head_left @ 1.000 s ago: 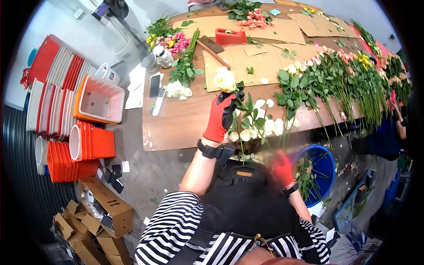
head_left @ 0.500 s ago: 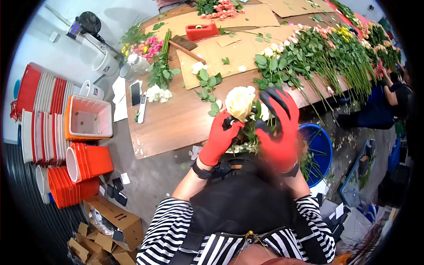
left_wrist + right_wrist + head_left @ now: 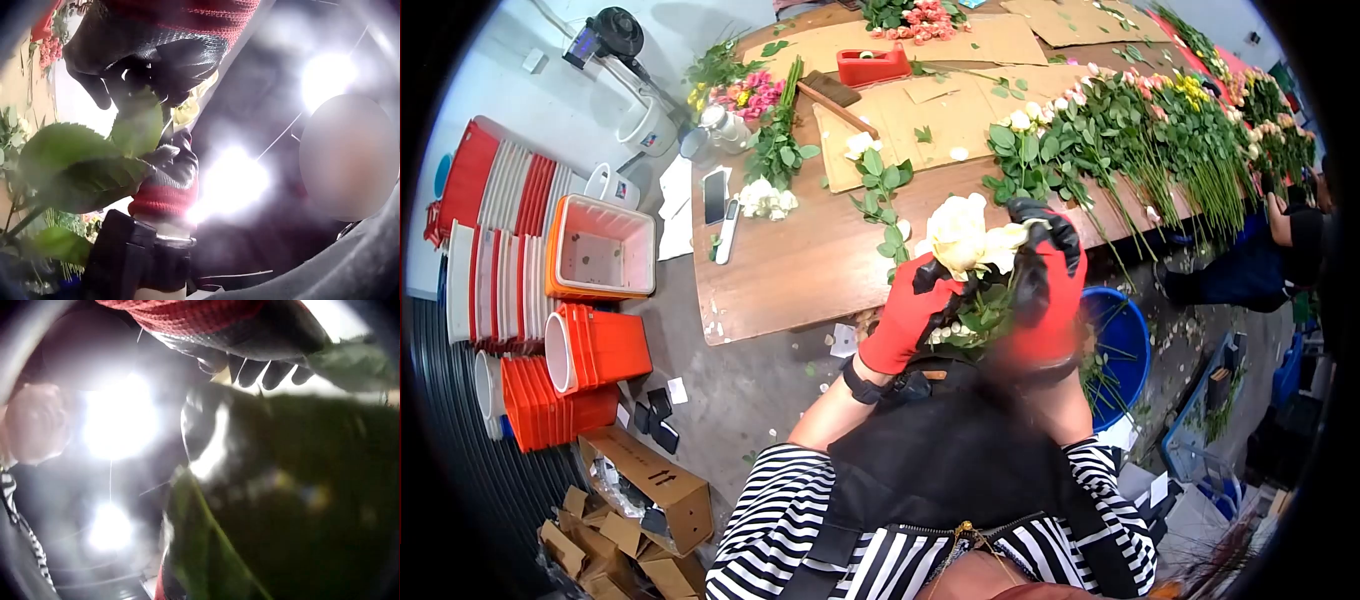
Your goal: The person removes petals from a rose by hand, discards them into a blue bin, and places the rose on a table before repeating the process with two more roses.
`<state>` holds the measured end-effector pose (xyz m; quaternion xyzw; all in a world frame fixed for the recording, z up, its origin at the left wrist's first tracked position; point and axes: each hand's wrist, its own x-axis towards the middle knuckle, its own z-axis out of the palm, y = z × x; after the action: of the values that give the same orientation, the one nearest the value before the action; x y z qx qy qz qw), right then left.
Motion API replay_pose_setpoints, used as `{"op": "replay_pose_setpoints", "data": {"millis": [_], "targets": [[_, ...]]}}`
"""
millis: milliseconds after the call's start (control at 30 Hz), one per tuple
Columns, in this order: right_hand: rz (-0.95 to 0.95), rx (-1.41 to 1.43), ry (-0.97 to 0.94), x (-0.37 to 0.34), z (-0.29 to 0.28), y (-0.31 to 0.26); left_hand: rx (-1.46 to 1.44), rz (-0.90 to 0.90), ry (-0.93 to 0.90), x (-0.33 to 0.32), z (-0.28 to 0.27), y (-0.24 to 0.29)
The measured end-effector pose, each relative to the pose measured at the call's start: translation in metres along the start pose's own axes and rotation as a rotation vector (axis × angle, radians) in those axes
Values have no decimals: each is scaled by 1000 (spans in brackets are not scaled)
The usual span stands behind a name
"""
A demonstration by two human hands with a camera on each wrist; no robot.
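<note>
My left hand [image 3: 915, 305], in a red glove with black palm and fingers, holds a cream-white rose [image 3: 957, 236] just below its bloom, in front of my apron. My right hand [image 3: 1045, 275], gloved alike, is at the bloom's right side, its fingers curled and pinching the pale outer petals [image 3: 1004, 246]. Green leaves [image 3: 988, 310] hang below the bloom between the hands. Large leaves [image 3: 69, 165] cover part of the left wrist view, and a dark leaf [image 3: 300, 487] hides much of the right wrist view. Another white rose [image 3: 863, 146] lies on the table to the left.
Along the right of the wooden table [image 3: 790, 275] lies a long row of roses [image 3: 1120, 150]. Cardboard [image 3: 955, 125], a red tape dispenser [image 3: 873, 66], a phone [image 3: 716, 195] and white blooms [image 3: 768, 198] are on it. A blue bucket [image 3: 1135, 340] with stems stands by my right arm.
The first rose went from my left hand onto the table; that hand now holds another closer to my body. My right hand rose from beside the bucket, fingers spread, then curled at the petals.
</note>
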<state>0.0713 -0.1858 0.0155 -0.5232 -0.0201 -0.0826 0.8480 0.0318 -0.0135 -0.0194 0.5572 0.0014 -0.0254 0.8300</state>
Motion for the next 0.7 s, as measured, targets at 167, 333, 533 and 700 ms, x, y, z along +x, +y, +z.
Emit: {"op": "replay_pose_setpoints", "data": {"millis": [167, 333, 533, 700], "targets": [[-438, -363, -76, -6, 14, -34, 160, -68, 32, 3, 2, 12], [-550, -992, -206, -17, 30, -43, 176, 90, 45, 3, 19, 18], [-318, -449, -154, -11, 20, -21, 287, 157, 125, -3, 13, 11], [53, -50, 49, -15, -11, 28, 255, 157, 148, -3, 13, 13]]}}
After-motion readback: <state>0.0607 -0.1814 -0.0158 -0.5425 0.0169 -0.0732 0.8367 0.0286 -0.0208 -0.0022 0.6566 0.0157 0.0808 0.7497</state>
